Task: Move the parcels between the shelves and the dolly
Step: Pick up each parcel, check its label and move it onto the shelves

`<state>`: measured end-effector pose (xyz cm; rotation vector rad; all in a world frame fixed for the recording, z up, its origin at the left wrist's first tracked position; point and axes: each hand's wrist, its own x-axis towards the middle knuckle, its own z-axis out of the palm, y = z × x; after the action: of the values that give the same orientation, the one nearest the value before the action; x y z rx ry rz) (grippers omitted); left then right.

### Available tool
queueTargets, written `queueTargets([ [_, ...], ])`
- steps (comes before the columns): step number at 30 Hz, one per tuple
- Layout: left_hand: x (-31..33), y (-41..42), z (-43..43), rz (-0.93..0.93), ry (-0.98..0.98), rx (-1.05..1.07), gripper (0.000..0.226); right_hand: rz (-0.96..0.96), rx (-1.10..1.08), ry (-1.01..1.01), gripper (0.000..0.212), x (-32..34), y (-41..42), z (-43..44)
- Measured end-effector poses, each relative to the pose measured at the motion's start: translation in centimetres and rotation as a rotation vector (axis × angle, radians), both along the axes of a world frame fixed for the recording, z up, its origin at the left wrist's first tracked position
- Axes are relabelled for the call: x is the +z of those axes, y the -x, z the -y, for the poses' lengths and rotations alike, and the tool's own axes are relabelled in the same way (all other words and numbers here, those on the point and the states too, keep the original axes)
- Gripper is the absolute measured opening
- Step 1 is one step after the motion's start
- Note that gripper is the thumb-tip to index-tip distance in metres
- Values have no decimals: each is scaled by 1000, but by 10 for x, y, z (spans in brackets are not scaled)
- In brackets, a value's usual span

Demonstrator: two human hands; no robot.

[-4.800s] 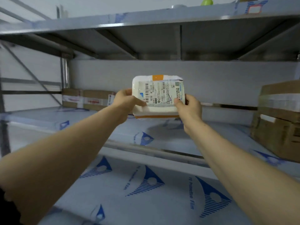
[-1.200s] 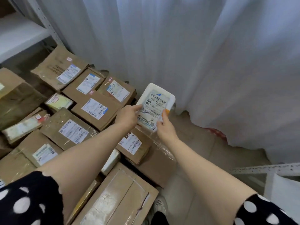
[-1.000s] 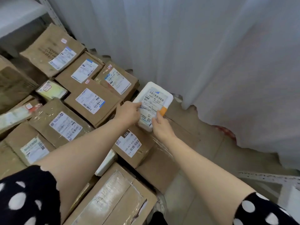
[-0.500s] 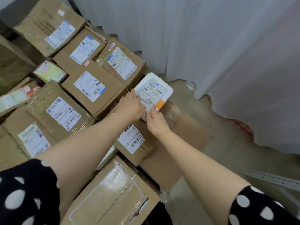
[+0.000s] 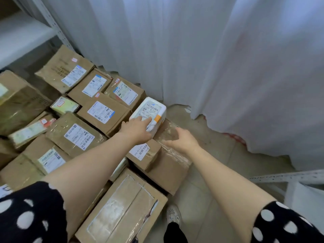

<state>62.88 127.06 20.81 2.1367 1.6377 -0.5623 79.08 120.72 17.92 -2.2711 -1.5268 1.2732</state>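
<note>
Left hand fingers flat on small white labelled parcel with orange tab atop brown cardboard boxes; right hand loosely spread, empty, just beside.

The right hand has let go of the white parcel, now resting on the stacked boxes.

White parcel, rounded corners, barcode label on top, orange strip at one edge; lies flat, slightly tilted, on the brown cardboard parcels packed close together, labels up, at the stack's far right edge.
</note>
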Motion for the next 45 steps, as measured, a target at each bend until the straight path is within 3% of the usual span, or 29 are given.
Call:
queueTargets([
  [8,91,36,138,-15,-141,-292,72,335,79,-89,83,105,31,148],
  [16,162,85,274,34,-201,-474,79,401,46,-69,96,169,104,298],
  [24,200,143,396,101,-239,-500,78,393,-16,-150,89,226,167,435],
  [32,206,237,549,15,-251,-558,72,516,11,-107,86,222,262,591],
  [37,205,288,626,65,-162,-594,74,555,-21,-38,88,224,319,675],
  [45,234,376,718,177,-267,-816,76,673,-229,-41,89,248,428,794],
])
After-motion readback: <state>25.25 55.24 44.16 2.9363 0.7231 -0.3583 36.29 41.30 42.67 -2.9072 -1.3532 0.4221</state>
